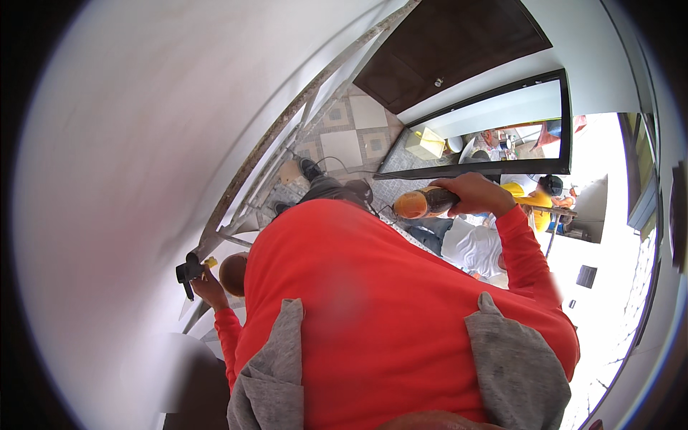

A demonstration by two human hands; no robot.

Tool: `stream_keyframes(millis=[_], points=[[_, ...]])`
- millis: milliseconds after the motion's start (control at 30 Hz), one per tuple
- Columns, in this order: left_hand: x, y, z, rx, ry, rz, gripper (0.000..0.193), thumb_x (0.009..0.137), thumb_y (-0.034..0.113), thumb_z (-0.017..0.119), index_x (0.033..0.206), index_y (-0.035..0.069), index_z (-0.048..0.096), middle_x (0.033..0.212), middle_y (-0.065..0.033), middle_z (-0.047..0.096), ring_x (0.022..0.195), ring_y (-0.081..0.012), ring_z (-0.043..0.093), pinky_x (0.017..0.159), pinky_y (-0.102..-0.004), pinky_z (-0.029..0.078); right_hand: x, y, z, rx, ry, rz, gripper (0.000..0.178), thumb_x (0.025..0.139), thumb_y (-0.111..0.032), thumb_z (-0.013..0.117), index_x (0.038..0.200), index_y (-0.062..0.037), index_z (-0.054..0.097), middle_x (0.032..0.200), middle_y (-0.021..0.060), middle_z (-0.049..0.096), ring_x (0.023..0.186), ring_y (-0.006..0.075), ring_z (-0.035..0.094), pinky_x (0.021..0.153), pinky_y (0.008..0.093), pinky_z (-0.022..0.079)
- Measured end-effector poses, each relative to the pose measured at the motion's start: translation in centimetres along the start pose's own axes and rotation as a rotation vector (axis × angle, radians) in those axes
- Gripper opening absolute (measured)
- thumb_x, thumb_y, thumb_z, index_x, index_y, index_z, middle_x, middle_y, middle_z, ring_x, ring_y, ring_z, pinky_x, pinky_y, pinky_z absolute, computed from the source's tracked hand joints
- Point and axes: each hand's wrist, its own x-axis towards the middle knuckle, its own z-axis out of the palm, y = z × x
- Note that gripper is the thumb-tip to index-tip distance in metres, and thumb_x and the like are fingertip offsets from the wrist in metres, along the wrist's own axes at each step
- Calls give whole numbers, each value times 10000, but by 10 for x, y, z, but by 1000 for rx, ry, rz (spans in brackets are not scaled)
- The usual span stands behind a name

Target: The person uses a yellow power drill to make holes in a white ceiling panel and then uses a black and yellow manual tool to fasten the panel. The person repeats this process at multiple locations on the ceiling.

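- Power tool (424,203), one, rounded orange-and-black body, out beyond the red cloth shirt (380,287), clasped in the right hand (479,193).
- Left hand (210,289), fingers bent near one angular black thing (189,271) and one small yellow piece (210,263); I cannot tell whether it grips either.
- One long, rough, stained metal frame (274,135) beside the smooth white wall (122,143).
- Patterned beige-and-grey floor tiles (340,148).
- One flat dark-brown door (451,46) with one round knob (438,82).

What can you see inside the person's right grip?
An orange and black tool, its orange end showing. The right grip covers part of its body, which cannot be seen.
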Motion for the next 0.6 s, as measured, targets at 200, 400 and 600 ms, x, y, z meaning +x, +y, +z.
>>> stream_keyframes(millis=[200,400,600], points=[[3,6,5,37,66,46,294,963,130,721,1142,-93,649,1118,-196,683,1026,-311,705,847,-435,624,-13,23,-14,413,192,-53,796,713,-65,884,1438,-85,556,1172,123,732,1059,274,701,970,383,513],[-18,-51,-17,65,-104,8,577,845,128,827,1311,-27,523,1185,-208,638,962,-334,685,831,-410,597,29,19,7,1149,453,-110,689,783,-30,828,1411,-18,544,1154,106,722,1022,165,674,873,313,548],[-29,-33,-83,647,-901,-197,480,796,288,866,1134,18,660,1042,-177,718,956,-295,713,798,-378,576,88,-4,-29,1523,668,-501,694,788,-204,867,1370,13,557,1145,150,729,1041,250,725,852,341,578]])
